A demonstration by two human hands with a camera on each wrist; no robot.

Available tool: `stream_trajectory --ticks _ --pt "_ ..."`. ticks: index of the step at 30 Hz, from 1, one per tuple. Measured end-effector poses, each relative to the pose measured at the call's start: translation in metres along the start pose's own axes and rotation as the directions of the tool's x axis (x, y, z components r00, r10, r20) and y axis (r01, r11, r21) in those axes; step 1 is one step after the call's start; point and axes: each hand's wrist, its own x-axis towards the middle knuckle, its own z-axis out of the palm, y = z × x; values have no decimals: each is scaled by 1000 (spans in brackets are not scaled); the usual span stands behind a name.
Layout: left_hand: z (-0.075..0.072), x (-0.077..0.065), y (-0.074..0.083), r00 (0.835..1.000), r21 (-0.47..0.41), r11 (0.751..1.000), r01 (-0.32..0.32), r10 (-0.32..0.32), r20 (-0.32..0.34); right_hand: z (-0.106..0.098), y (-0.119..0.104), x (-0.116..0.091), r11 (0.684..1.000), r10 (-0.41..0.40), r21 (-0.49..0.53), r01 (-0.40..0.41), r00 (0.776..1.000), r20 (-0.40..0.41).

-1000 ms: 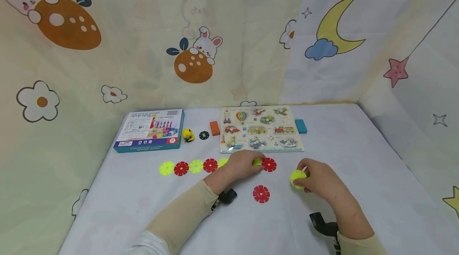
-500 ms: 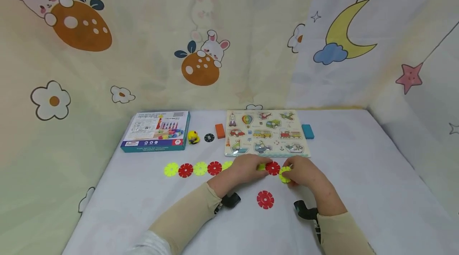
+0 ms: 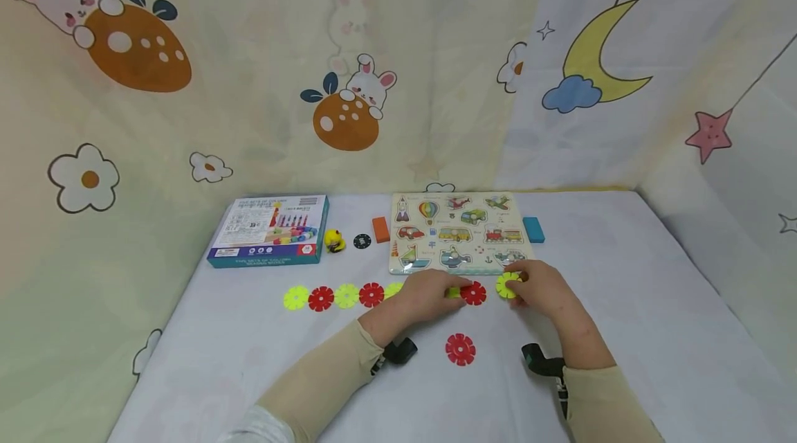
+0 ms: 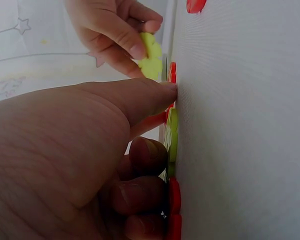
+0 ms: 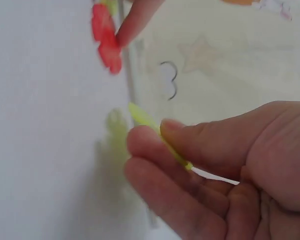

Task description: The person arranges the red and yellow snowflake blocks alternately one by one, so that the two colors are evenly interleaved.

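A row of yellow and red snowflake discs lies on the white cloth. My left hand (image 3: 429, 296) is at its right end, thumb and index finger holding the edges of the last red snowflake disc (image 3: 474, 293); part of the row is hidden under this hand. Just right of that disc, my right hand (image 3: 544, 287) pinches a yellow snowflake disc (image 3: 507, 285) between thumb and fingers. The right wrist view shows this yellow disc (image 5: 142, 116) tilted, raised off the cloth and apart from the red disc (image 5: 107, 42). A loose red snowflake disc (image 3: 461, 349) lies nearer the front.
Behind the row lie a picture puzzle board (image 3: 461, 234), an orange block (image 3: 381, 230), a blue block (image 3: 533, 230), a black round chip (image 3: 362, 241) and a small yellow toy figure (image 3: 334, 241). A flat printed box (image 3: 269, 232) sits at the back left.
My right hand has brought the yellow disc leftward to the row's end, then drawn slightly back right, leaving a small gap. My left hand keeps its place on the row.
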Motion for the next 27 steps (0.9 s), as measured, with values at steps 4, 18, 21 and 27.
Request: stream_trajectory --ticks 4,18,21,27 --pt "-1 -1 2 1000 -7 1000 14 -14 0 2 4 5 999 22 37 -20 999 -32" --pt "-5 0 2 1000 -5 1000 3 -3 -18 0 13 8 995 -62 -85 59 997 -40" --pt "-6 0 2 999 -25 1000 14 -15 -34 3 14 9 990 -97 -107 92 995 -36" --pt "-10 -1 7 997 -52 998 40 -43 -61 8 14 10 987 -118 -113 113 992 -43"
